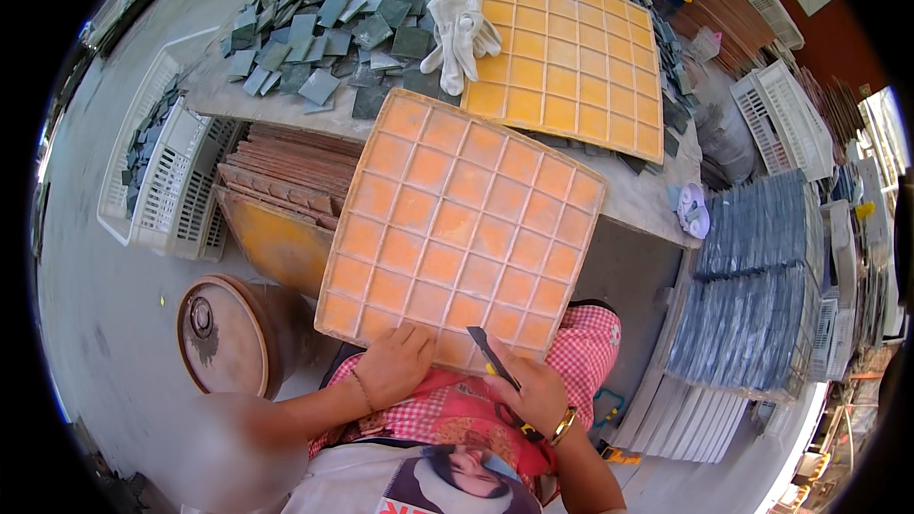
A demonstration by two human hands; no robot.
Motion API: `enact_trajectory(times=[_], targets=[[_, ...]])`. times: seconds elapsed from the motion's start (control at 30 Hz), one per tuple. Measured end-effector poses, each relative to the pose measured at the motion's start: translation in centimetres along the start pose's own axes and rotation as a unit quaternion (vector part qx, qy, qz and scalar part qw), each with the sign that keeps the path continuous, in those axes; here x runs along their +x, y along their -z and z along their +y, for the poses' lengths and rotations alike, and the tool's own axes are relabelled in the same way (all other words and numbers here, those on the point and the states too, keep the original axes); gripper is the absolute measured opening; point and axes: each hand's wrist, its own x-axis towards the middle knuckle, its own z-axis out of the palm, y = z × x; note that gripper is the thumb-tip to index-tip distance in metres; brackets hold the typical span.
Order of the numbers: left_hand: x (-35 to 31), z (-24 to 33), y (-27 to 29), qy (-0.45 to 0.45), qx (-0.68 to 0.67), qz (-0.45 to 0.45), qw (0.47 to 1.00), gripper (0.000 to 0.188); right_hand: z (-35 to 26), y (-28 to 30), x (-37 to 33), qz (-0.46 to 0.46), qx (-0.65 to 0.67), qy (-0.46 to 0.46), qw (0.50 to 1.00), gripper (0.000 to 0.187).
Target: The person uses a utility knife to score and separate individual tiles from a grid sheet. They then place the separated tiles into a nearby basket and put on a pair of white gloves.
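Note:
An orange tray [457, 228] divided into square cells by pale ridges leans from my lap against the table edge. My left hand [395, 362] is closed at its near edge, fingers together on the rim; the thumb's hold is hard to see. My right hand [533, 395] grips a utility knife [494, 359] with a dark blade and a yellow-and-black handle, just over the tray's near edge. Beyond, a yellow gridded tray [571, 57] lies on the table [276, 112]. White gloves [460, 38] rest over its left edge.
Many grey-green stone tiles [319, 86] are heaped on the table. Brown boards [286, 171] stand beneath it. A lidded brown barrel [224, 338] and a white crate [186, 176] stand left. Stacked grey sheets [752, 276] and a white basket [785, 119] are right.

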Motion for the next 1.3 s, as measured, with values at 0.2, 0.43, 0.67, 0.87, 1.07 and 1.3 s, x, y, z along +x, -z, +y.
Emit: enact_trajectory(times=[0.2, 0.43, 0.67, 0.87, 1.07, 1.3], targets=[[-0.4, -1.4, 0.6, -0.073, -0.043, -0.001, 0.996, 0.021, 0.4, 0.1, -0.1, -0.024, -0.015, -0.025, 0.999, 0.059], [-6.0, -1.3, 1.9, 0.062, -0.196, 0.027, 0.978, 0.013, 1.0, 0.5, 2.0, -0.057, -0.061, 0.061, 0.995, 0.061], [-8.8, -2.9, 3.0, 0.268, -0.159, 0.173, 0.934, 0.031, 1.6, 1.3, 6.5, 0.005, -0.137, 0.148, 0.979, 0.055], [-7.0, -5.6, 2.1, 0.341, -0.230, 0.316, 0.855, 0.035, 1.7, 1.3, 6.6, -0.078, -0.188, 0.181, 0.962, 0.055], [-4.4, -10.3, 0.2, 0.313, -0.510, 0.188, 0.779, 0.023, 0.7, 0.6, 5.9, -0.004, -0.116, 0.100, 0.988, 0.058], [-3.8, -6.6, -1.7, 0.359, -0.629, 0.256, 0.641, 0.030, -1.9, -2.9, 6.0, 0.078, -0.058, -0.045, 0.994, 0.057]])
